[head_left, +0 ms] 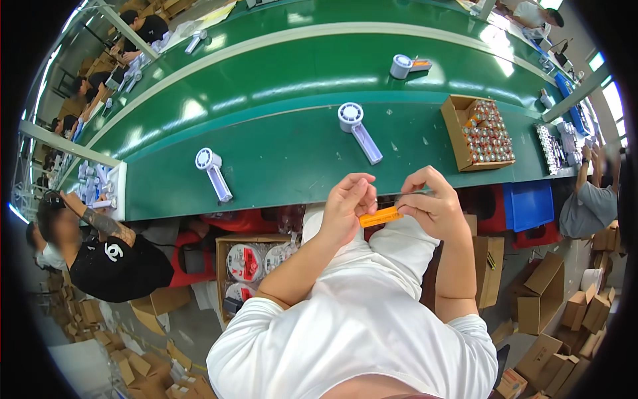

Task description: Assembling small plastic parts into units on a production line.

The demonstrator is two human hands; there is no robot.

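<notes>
Right hand [432, 203] pinches one end of the orange cylinder [381, 217] between thumb and fingers; the left hand [349, 206] curls beside its other end, whether gripping anything I cannot tell. Light fingertip pressure, with the right end held steady, should serve best. This cylinder sits just short of the tabletop [286, 153], long axis running sideways, right end angled slightly toward the tabletop.
</notes>
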